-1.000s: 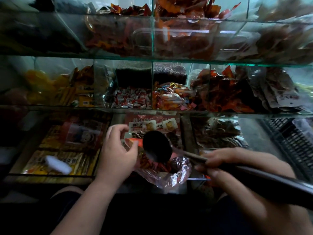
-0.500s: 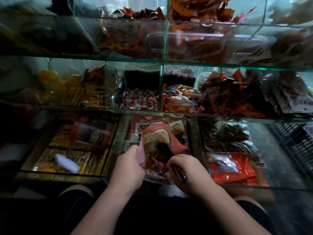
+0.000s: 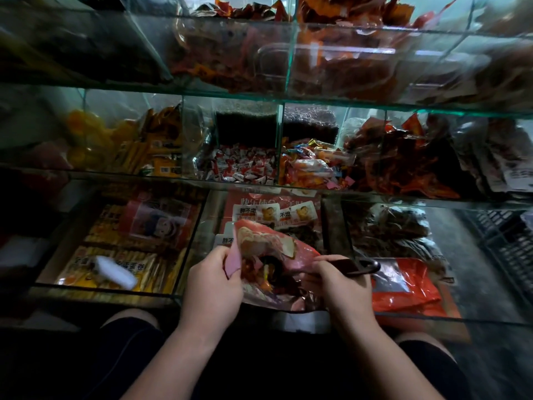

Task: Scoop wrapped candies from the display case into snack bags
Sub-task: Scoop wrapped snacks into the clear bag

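Note:
A pink and clear snack bag (image 3: 271, 255) hangs over the bottom middle compartment of the glass display case (image 3: 288, 186). My left hand (image 3: 212, 284) pinches its left edge and holds the mouth apart. My right hand (image 3: 341, 287) grips the dark scoop handle (image 3: 356, 267) at the bag's right edge, and the handle's end sticks out to the right. The scoop bowl reaches down inside the bag among orange wrapped candies (image 3: 264, 274) and is mostly hidden. Red-and-white wrapped candies (image 3: 243, 168) fill a middle-shelf compartment above.
Mixed colourful candies (image 3: 313, 168) lie right of the red-and-white ones. Yellow packets (image 3: 115, 267) with a white object (image 3: 115, 271) on them fill the lower left bin. An orange packet (image 3: 403, 287) lies lower right. A black crate (image 3: 507, 243) stands at far right.
The right hand has slid along the handle towards the bag. The scoop bowl, earlier above the bag's mouth, has gone down inside it. The bag's pink flap has risen and its mouth is held wider.

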`<action>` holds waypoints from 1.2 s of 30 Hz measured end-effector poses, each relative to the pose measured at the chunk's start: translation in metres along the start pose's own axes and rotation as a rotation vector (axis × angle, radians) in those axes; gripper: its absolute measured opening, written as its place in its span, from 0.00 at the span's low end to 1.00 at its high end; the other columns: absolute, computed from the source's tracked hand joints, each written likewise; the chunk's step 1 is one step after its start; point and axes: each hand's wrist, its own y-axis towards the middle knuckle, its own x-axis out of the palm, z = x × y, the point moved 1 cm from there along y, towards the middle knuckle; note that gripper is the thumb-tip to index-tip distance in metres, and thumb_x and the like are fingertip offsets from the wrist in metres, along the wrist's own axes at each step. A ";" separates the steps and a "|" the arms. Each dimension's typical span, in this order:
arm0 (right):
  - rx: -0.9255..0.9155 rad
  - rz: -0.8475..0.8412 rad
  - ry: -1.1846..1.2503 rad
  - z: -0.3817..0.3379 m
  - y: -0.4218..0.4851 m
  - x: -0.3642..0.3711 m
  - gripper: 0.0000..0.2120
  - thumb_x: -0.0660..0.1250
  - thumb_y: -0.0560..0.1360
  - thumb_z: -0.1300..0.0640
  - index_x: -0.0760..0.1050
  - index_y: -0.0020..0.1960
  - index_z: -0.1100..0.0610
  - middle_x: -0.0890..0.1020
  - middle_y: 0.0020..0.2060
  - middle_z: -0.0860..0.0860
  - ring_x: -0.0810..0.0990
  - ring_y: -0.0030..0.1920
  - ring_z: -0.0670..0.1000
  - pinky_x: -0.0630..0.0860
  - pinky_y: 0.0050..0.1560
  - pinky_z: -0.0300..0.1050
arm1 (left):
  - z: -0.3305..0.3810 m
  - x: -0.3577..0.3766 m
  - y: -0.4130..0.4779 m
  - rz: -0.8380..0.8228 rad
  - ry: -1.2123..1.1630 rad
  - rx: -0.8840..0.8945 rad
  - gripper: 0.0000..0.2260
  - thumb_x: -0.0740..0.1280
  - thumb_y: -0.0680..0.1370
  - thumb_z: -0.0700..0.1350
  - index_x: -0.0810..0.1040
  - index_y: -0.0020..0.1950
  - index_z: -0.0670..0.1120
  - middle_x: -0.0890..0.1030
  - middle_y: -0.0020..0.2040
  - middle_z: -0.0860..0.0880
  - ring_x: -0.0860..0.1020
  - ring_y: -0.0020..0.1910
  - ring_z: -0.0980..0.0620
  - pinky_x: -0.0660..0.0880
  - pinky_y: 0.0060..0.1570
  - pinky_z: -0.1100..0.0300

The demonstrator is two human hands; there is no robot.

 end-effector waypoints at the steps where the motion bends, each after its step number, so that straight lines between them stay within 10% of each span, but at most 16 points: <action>1: 0.011 0.001 0.022 -0.002 -0.002 0.000 0.05 0.73 0.59 0.61 0.85 0.34 0.58 0.85 0.33 0.63 0.87 0.35 0.59 0.84 0.37 0.47 | -0.002 -0.002 0.002 0.010 0.019 -0.005 0.11 0.71 0.75 0.39 0.75 0.42 0.55 0.79 0.35 0.57 0.77 0.39 0.64 0.70 0.31 0.71; 7: -0.011 0.054 0.022 -0.009 -0.010 -0.011 0.08 0.70 0.75 0.66 0.84 0.39 0.62 0.86 0.37 0.66 0.88 0.38 0.62 0.84 0.35 0.47 | 0.003 -0.013 0.003 0.063 0.170 0.003 0.15 0.73 0.74 0.43 0.73 0.56 0.55 0.75 0.48 0.58 0.75 0.49 0.53 0.76 0.48 0.55; 11: -0.111 0.021 -0.080 -0.019 -0.023 -0.016 0.08 0.72 0.77 0.59 0.86 0.40 0.54 0.87 0.35 0.60 0.88 0.40 0.58 0.84 0.38 0.45 | 0.026 -0.018 -0.004 0.255 0.034 0.383 0.12 0.72 0.74 0.39 0.75 0.52 0.50 0.72 0.47 0.60 0.71 0.48 0.62 0.69 0.51 0.68; 16: -0.013 0.040 0.041 -0.035 -0.035 -0.030 0.08 0.75 0.76 0.55 0.85 0.40 0.57 0.87 0.38 0.63 0.88 0.41 0.61 0.84 0.37 0.44 | 0.027 0.017 0.004 -0.198 0.088 0.142 0.08 0.71 0.77 0.48 0.79 0.56 0.55 0.76 0.50 0.62 0.77 0.52 0.60 0.76 0.53 0.63; 24: -0.013 0.014 0.183 -0.057 -0.053 -0.045 0.04 0.74 0.72 0.66 0.79 0.44 0.64 0.85 0.36 0.65 0.88 0.42 0.64 0.84 0.37 0.45 | -0.003 0.053 0.013 -0.421 0.344 0.047 0.30 0.57 0.81 0.63 0.60 0.78 0.50 0.67 0.73 0.49 0.65 0.73 0.47 0.66 0.69 0.50; 32: -0.076 -0.137 0.191 -0.068 -0.083 -0.041 0.17 0.80 0.49 0.62 0.84 0.37 0.57 0.85 0.39 0.67 0.87 0.45 0.67 0.85 0.43 0.47 | 0.001 0.057 -0.002 -0.195 0.214 0.109 0.32 0.45 0.80 0.66 0.52 0.82 0.55 0.50 0.83 0.52 0.44 0.80 0.54 0.43 0.78 0.52; 36: -0.093 -0.156 0.226 -0.079 -0.087 -0.043 0.12 0.78 0.54 0.64 0.83 0.38 0.59 0.85 0.39 0.68 0.87 0.45 0.66 0.84 0.41 0.46 | 0.017 0.051 -0.001 -0.049 0.233 0.248 0.28 0.47 0.82 0.62 0.60 0.80 0.54 0.58 0.81 0.54 0.48 0.79 0.56 0.43 0.79 0.48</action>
